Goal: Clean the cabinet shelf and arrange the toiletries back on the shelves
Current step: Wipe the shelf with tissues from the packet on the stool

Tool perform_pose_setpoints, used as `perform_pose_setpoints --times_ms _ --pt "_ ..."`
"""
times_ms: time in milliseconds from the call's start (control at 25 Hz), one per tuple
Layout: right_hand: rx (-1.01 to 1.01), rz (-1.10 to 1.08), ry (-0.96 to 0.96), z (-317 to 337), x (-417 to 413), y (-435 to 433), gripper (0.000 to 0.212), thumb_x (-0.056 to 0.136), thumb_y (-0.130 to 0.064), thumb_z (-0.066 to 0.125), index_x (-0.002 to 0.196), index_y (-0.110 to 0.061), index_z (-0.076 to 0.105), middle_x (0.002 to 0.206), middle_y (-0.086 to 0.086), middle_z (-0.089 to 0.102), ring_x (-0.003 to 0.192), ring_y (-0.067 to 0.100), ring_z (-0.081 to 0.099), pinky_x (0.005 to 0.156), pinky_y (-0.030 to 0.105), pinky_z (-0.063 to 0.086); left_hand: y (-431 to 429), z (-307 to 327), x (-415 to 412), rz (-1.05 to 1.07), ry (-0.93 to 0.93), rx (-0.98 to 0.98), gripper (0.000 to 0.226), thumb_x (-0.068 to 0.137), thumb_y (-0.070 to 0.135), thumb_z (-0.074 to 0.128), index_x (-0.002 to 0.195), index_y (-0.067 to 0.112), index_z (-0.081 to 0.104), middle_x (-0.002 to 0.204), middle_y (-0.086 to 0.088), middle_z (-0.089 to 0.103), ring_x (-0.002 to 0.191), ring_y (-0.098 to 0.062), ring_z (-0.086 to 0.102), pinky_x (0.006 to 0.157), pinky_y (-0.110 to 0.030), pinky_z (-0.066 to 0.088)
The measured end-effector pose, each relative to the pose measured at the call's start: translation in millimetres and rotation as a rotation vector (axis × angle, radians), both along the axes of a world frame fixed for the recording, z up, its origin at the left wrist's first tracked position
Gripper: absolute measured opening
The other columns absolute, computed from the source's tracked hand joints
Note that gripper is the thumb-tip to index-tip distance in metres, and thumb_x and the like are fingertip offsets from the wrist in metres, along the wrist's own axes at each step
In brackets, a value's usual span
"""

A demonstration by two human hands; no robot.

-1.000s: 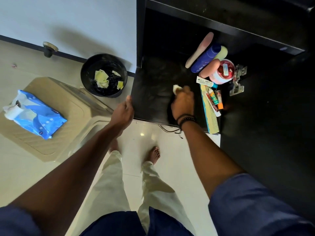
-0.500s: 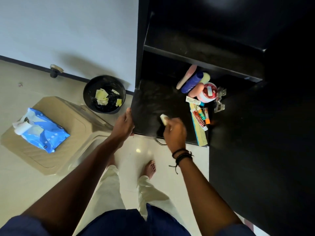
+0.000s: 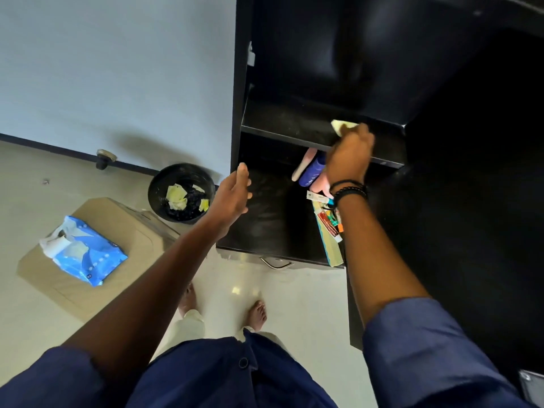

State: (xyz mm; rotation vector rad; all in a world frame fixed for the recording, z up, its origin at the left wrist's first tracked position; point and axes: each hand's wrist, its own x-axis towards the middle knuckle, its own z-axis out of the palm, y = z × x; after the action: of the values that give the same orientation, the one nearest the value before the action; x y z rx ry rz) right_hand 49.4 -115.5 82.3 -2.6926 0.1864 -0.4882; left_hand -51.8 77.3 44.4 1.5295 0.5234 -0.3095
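Note:
My right hand (image 3: 348,156) grips a pale yellow wipe (image 3: 341,126) and holds it against the upper black cabinet shelf (image 3: 282,125). Below it, on the right of the lower shelf (image 3: 265,219), lie the toiletries: a pink tube (image 3: 303,164), a blue bottle (image 3: 312,170), small tubes (image 3: 329,222) and a long flat green box (image 3: 332,248). My arm hides part of this pile. My left hand (image 3: 232,198) hovers with relaxed fingers by the lower shelf's left front corner and holds nothing.
A black waste bin (image 3: 181,192) with used wipes stands on the floor by the wall. A blue wipes pack (image 3: 85,251) lies on a beige stool (image 3: 123,225) at the left. The dark cabinet door (image 3: 459,231) stands open at the right. My bare feet are below the shelf.
My right hand rose with the wipe from the lower shelf's front to the upper shelf. My left hand came off the lower shelf's corner and lifted slightly. The camera tilted upward.

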Motion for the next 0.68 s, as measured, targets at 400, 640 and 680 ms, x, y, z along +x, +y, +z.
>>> perform_pose_setpoints --times_ms 400,640,680 --pt "0.298 0.403 0.135 -36.0 -68.4 133.9 0.034 0.087 0.003 0.051 0.115 -0.007 0.066 0.111 0.012 0.062 0.104 0.025 0.059 0.091 0.032 0.052 44.2 -16.0 -24.0 0.062 0.043 -0.007 0.047 0.1 0.052 0.024 0.109 0.018 0.055 0.107 0.001 0.057 0.096 -0.015 0.057 0.069 -0.027 0.046" --pt "1.161 0.194 0.652 -40.7 -66.3 154.7 0.027 0.088 0.007 0.053 0.099 -0.012 0.069 0.102 0.01 0.069 0.093 0.021 0.066 0.083 0.038 0.056 78.7 -12.3 -14.3 0.224 0.082 -0.188 0.037 0.099 0.044 0.043 0.115 0.015 0.06 0.097 -0.004 0.069 0.082 -0.02 0.069 0.068 -0.033 0.059" --pt "1.203 0.199 0.705 -35.8 -65.3 161.2 0.023 0.088 0.006 0.053 0.094 -0.01 0.069 0.099 0.011 0.068 0.092 0.022 0.065 0.083 0.036 0.055 87.0 -11.6 -13.5 0.236 0.077 -0.219 0.035 0.097 0.043 0.047 0.113 0.015 0.062 0.092 -0.004 0.07 0.078 -0.021 0.07 0.066 -0.033 0.06"
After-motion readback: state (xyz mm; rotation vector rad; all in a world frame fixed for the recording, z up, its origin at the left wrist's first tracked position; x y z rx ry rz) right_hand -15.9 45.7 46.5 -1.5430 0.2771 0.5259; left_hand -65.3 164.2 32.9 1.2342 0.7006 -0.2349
